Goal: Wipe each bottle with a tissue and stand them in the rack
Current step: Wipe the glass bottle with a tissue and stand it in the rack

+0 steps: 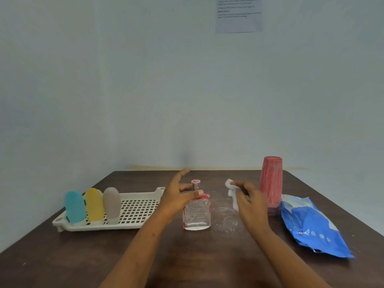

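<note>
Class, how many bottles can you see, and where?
5: blue bottle, yellow bottle, grey bottle in the rack; clear bottle by the left hand; red bottle beside the blue packet.

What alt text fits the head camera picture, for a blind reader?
A person's left hand reaches, open, for a clear bottle on a dark table while the right hand pinches a tissue. A white rack at left holds three upright bottles; a red bottle and blue pack sit right.
</note>
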